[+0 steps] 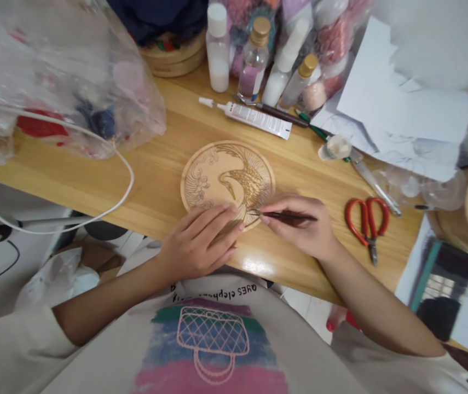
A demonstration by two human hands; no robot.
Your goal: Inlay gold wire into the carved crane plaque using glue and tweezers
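Observation:
On the tabletop lies a round wooden disc (213, 180) with a crane drawn in dark lines, its head, neck and body partly covered in gold. My left hand (196, 241) holds the disc by its near-left edge, fingers stretched over the surface and thumb low at the rim. The hand hides that part of the design. My right hand (305, 224) pinches thin dark tweezers (289, 216) at the disc's lower right. Their fine tips touch or hover just over the wing lines; I cannot tell which.
Red-handled pliers (367, 224) lie right of my right hand. Behind the disc are a white tube (258, 119), its cap (206, 102) and several bottles (254, 60). A plastic bag (61, 82) and white cable (122, 202) sit left; a phone (443, 290) and papers (418, 120) right.

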